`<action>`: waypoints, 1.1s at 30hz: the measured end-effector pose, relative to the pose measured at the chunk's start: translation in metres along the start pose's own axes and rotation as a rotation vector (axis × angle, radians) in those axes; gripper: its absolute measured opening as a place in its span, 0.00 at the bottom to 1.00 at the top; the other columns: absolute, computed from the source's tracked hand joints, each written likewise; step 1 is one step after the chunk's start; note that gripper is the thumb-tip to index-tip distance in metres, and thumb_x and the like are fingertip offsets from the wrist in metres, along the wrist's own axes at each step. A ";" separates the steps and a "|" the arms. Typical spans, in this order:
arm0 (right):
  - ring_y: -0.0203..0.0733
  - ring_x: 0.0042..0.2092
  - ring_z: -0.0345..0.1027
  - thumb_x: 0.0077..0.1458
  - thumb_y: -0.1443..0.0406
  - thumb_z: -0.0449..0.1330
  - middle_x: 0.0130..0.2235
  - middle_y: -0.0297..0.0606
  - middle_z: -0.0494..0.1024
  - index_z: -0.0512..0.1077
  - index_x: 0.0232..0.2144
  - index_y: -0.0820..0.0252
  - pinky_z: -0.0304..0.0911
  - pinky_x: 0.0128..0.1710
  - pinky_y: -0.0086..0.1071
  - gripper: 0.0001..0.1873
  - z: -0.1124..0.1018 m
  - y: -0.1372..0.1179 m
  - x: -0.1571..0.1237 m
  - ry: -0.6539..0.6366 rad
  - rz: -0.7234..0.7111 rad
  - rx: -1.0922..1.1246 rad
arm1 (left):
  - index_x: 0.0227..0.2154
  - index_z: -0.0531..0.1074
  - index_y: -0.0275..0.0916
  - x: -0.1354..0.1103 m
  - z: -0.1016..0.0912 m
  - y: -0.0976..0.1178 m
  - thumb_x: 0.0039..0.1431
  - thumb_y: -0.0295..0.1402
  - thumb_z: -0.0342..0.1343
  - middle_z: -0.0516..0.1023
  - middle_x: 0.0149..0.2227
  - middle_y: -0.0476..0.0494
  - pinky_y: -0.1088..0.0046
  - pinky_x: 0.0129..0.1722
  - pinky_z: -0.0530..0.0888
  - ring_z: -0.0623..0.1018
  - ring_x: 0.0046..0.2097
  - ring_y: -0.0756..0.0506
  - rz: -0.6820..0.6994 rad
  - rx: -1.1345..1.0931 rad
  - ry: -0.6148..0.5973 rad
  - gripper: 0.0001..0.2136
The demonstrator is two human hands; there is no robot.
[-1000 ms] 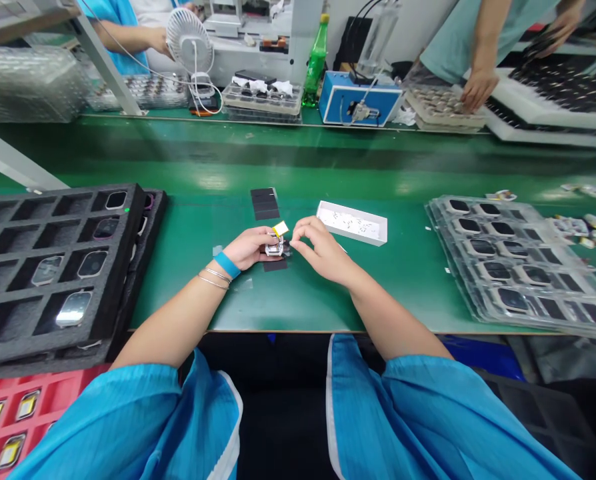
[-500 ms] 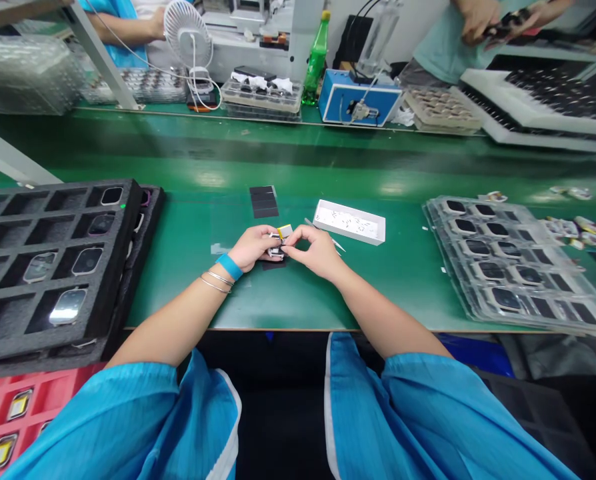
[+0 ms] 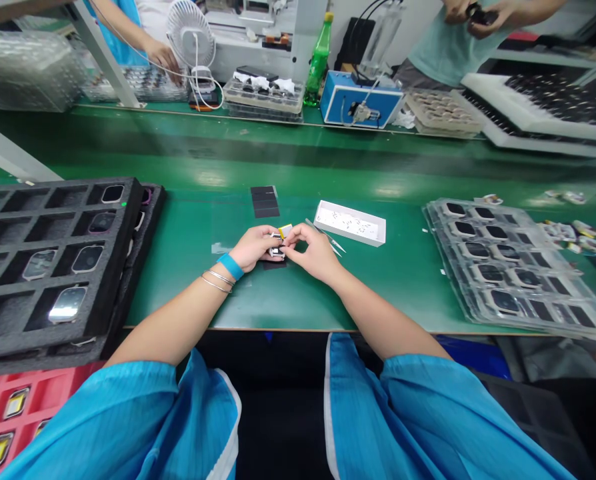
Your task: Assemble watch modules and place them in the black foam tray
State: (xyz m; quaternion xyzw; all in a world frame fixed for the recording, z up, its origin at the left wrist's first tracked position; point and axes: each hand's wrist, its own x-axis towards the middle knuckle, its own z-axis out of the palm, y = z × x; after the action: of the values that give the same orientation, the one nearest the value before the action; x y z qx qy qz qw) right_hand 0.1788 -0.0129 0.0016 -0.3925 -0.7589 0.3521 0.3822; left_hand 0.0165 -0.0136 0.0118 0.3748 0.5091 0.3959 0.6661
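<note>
- Workbench (image 3: pixel 328 167) in green is running the full width of the scene, and I am sitting at its near edge in blue sleeves.
- A black foam tray (image 3: pixel 38 340) is lying at my far left, with watch bodies sitting face up in several of its pockets.
- A stack of clear blister trays (image 3: pixel 528 320) is lying at my far right, filled with rows of dark-faced pieces.
- Across the bench, another person's hand (image 3: pixel 155 50) is resting near a small white fan (image 3: pixel 191 33), while a second person at the upper right is holding something dark in both hands.
- A shallow white box (image 3: pixel 351 233) is sitting just beyond my right hand, with tweezers (image 3: pixel 325 237) lying between the two.
- A dark sheet (image 3: pixel 265 201) is lying flat beyond my left hand.
- My left hand (image 3: pixel 251 247) is curling tight around a small module (image 3: pixel 277 245), keeping it just above the bench at the middle, over a small dark pad (image 3: pixel 274 265).
- My right hand (image 3: pixel 313 252) is meeting it from the other side, thumb and forefinger pinching together on the module's top edge.
- A yellow tab (image 3: pixel 285 230) is sticking up from the module, right by my fingertips.
</note>
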 end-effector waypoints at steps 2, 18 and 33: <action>0.38 0.33 0.71 0.49 0.69 0.61 0.31 0.32 0.76 0.66 0.30 0.56 0.65 0.43 0.36 0.06 0.002 -0.002 -0.001 0.011 -0.015 -0.119 | 0.26 0.68 0.34 0.001 0.000 -0.001 0.48 0.21 0.61 0.74 0.22 0.49 0.75 0.26 0.78 0.74 0.23 0.52 0.002 -0.016 0.006 0.06; 0.38 0.33 0.71 0.52 0.57 0.62 0.31 0.33 0.77 0.71 0.28 0.58 0.67 0.38 0.33 0.11 0.004 0.023 0.010 0.185 0.205 0.165 | 0.33 0.71 0.33 -0.003 -0.002 0.001 0.48 0.21 0.58 0.78 0.30 0.44 0.70 0.32 0.80 0.81 0.31 0.47 -0.033 -0.141 -0.100 0.07; 0.41 0.39 0.75 0.60 0.60 0.59 0.37 0.35 0.82 0.78 0.35 0.55 0.63 0.54 0.43 0.08 0.006 0.012 0.003 0.246 -0.143 -0.185 | 0.31 0.71 0.34 -0.001 0.001 -0.002 0.49 0.21 0.59 0.76 0.25 0.48 0.75 0.27 0.79 0.79 0.27 0.49 -0.013 -0.078 -0.051 0.06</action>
State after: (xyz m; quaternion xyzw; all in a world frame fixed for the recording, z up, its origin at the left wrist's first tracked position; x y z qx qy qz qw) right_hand 0.1765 -0.0065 -0.0109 -0.4108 -0.7617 0.2020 0.4585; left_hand 0.0174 -0.0152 0.0110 0.3555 0.4784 0.4013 0.6955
